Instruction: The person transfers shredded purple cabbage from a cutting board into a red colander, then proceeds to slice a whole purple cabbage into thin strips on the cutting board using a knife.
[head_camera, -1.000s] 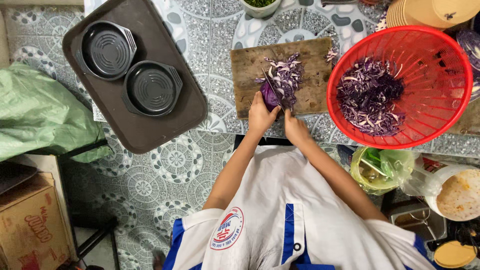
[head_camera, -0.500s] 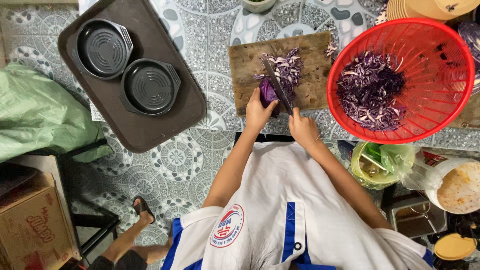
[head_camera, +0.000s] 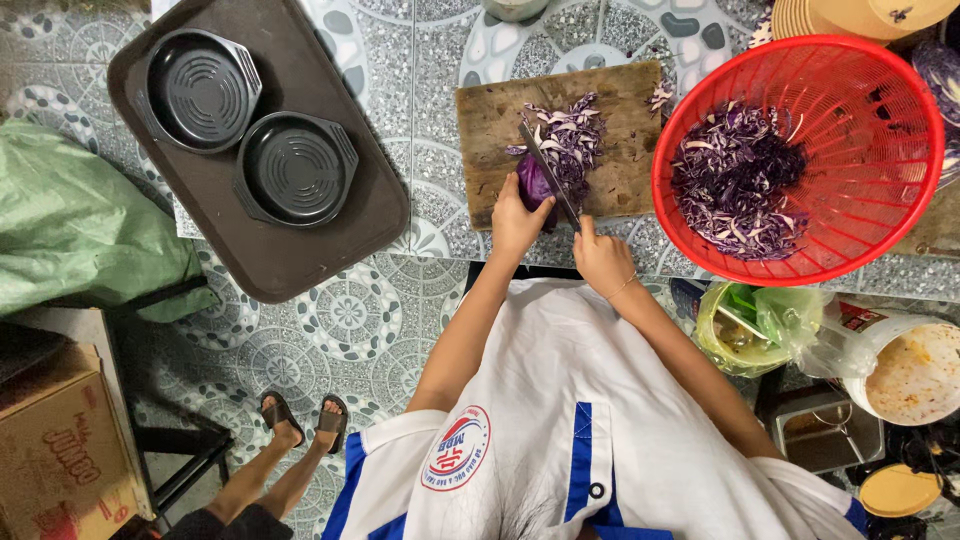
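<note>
Knife (head_camera: 548, 175) swung onto the cabbage chunk (head_camera: 533, 185) since before, mid-slicing on near edge of cutting board (head_camera: 490, 130); left hand (head_camera: 517, 222) pinning chunk, right hand (head_camera: 603, 260) grip closed round handle; next likely another downward cut.

Food-prep kitchen, chopping board (head_camera: 500, 120), red colander (head_camera: 880, 110)

Second person's sandalled feet (head_camera: 300, 418) newly beside the table

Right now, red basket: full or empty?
Partly full. The red basket holds shredded purple cabbage over its bottom; the upper walls show bare mesh.
</note>
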